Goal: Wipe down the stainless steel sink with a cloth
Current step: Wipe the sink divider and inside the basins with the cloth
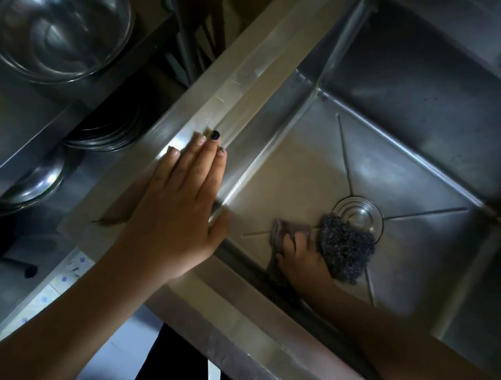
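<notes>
Closest of all, the left hand (179,200) lay flat on the near left rim of the sink (250,74). Its fingers were straight and close together, and they held nothing. Lower down, inside the sink, the right hand (303,264) pressed on the bottom. Its fingers were curled around a brown cloth (285,229). A dark, wiry scrubber (345,247) sat against that hand too, and it touched the edge of the round drain (360,213). Farther off on the left, a stack of metal plates (109,133) stood near a big glass bowl (62,24).
</notes>
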